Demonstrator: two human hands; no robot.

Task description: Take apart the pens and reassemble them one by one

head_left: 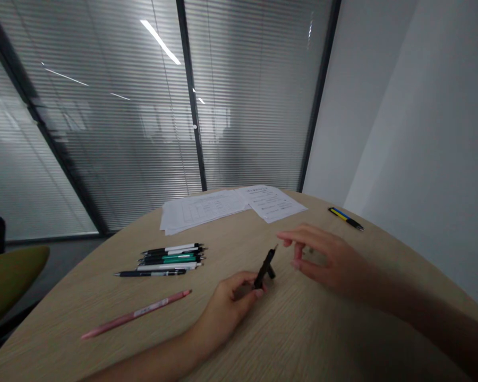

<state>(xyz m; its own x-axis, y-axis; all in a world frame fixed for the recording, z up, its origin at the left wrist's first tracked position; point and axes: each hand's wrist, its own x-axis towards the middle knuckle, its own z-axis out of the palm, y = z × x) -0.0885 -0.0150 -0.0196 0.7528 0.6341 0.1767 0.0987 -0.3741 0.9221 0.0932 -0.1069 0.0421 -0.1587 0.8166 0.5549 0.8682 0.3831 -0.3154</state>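
My left hand (pixel 233 297) pinches a black pen (pixel 265 269) between thumb and fingers, low over the table. The pen tilts, its pointed metal tip upward and toward the right. A short black piece (pixel 271 272) shows just beside it; whether it is joined to the pen I cannot tell. Just right of the tip is my right hand (pixel 326 260), its index finger stretched out and its thumb apart below, with no held thing plainly visible. A pink pen (pixel 137 314) lies on the table left of my left hand.
Several pens (pixel 171 258), black, white and green, lie side by side on the wooden table (pixel 295 329). Printed sheets (pixel 207 209) lie at the far edge. Yellow and blue pens (pixel 346 218) rest at the right. A green chair (pixel 14 276) stands at the left.
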